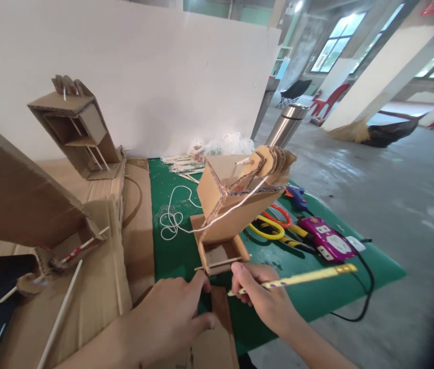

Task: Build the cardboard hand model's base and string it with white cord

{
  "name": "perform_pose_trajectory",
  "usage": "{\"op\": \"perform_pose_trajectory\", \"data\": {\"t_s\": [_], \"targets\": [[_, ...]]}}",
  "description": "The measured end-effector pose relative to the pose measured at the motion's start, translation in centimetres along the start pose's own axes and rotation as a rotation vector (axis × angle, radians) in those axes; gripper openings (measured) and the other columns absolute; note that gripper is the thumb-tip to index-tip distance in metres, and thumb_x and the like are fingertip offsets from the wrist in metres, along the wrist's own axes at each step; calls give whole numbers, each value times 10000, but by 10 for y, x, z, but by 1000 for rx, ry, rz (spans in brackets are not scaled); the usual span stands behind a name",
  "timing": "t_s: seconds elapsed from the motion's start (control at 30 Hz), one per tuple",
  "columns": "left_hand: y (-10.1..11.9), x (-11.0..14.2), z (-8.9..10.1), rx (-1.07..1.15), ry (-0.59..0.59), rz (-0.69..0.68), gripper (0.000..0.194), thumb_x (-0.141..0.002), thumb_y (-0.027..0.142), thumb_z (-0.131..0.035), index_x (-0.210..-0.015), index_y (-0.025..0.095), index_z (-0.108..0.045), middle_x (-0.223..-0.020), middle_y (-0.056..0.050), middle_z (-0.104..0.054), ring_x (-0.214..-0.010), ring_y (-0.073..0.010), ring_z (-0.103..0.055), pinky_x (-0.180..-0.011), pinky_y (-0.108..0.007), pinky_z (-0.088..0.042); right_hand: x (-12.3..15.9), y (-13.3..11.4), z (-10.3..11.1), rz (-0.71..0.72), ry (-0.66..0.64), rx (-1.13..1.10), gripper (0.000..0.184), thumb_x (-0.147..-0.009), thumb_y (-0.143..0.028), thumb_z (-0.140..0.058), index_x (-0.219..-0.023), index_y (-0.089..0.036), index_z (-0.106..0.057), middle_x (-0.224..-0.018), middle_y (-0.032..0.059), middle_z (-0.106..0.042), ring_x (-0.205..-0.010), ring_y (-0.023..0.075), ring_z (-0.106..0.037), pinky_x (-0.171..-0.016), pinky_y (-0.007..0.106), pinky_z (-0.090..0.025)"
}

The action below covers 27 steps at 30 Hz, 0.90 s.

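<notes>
A cardboard model (235, 210) stands on the green tabletop, with a small open tray at its foot and layered cardboard discs on top. A thin wooden stick (224, 263) crosses the tray's front. White string (235, 207) runs from the discs down to loose coils on the left. My right hand (257, 289) grips a yellow patterned pencil (309, 277), its point directed left, just in front of the tray. My left hand (178, 307) lies at the stick's left end, thumb and index finger apart. Whether its fingertips touch the stick, I cannot tell.
Two more cardboard structures (74, 133) stand left on cardboard sheets (136, 205). Scissors with yellow handles (266, 228), a purple power strip (326, 238) and a blue glue gun (297, 197) lie right. Behind them stand a steel flask (288, 125) and a white board (124, 77).
</notes>
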<state>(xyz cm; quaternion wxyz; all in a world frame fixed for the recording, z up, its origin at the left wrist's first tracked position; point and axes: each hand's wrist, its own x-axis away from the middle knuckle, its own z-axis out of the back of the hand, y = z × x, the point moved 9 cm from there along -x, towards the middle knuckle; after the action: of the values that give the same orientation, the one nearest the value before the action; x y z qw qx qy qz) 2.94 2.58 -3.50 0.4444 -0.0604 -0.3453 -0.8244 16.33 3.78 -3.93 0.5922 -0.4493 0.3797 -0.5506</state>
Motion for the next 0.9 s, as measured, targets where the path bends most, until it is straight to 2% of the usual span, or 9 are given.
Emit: {"op": "perform_pose_trajectory", "data": {"t_s": [0.1, 0.23, 0.47, 0.67, 0.8, 0.9], "targets": [[-1, -2, -1, -17, 3, 1, 330, -844, 400, -508, -1115, 213, -501, -778, -21, -660, -717, -223, -631, -600, -286, -413, -2, 6, -1, -37, 4, 42, 432, -895, -525, -428, -644, -190, -534, -505, -27, -496, -440, 108, -503, -426, 202, -365], [-3, -4, -2, -25, 13, 0, 348, -846, 424, -501, -1121, 211, -502, -774, -21, -656, -702, -219, -625, -582, -279, -392, -4, 0, -3, 50, 7, 167, 457, -882, -488, -470, -533, -196, -437, -469, -24, -488, -458, 104, -483, -456, 207, -348], [-5, -5, -4, -5, 35, -11, 323, -841, 425, -517, -1099, 230, -508, -749, -5, -652, -686, -208, -619, -571, -270, -371, -5, -5, 1, 84, 57, 209, 451, -887, -397, -451, -490, -204, -357, -440, -35, -442, -436, 97, -435, -450, 215, -309], [-6, -4, -4, 4, 25, 1, 343, -838, 433, -515, -1113, 228, -509, -744, -4, -652, -686, -202, -621, -583, -267, -392, -4, -3, -3, 82, 16, 183, 445, -882, -411, -470, -497, -201, -386, -453, -31, -465, -442, 96, -443, -449, 210, -318], [-4, -2, -3, -3, 7, 9, 341, -843, 423, -508, -1119, 221, -512, -770, -18, -654, -717, -216, -629, -607, -281, -414, -4, -3, 1, 66, 52, 184, 435, -895, -386, -434, -504, -205, -372, -447, -34, -449, -430, 98, -440, -441, 213, -315], [-4, -2, -2, 1, 5, 11, 352, -843, 422, -512, -1132, 221, -506, -769, -17, -654, -714, -222, -630, -610, -289, -420, -4, -5, -4, 83, 1, 180, 445, -887, -409, -460, -500, -201, -388, -460, -29, -476, -445, 99, -457, -451, 211, -322]]}}
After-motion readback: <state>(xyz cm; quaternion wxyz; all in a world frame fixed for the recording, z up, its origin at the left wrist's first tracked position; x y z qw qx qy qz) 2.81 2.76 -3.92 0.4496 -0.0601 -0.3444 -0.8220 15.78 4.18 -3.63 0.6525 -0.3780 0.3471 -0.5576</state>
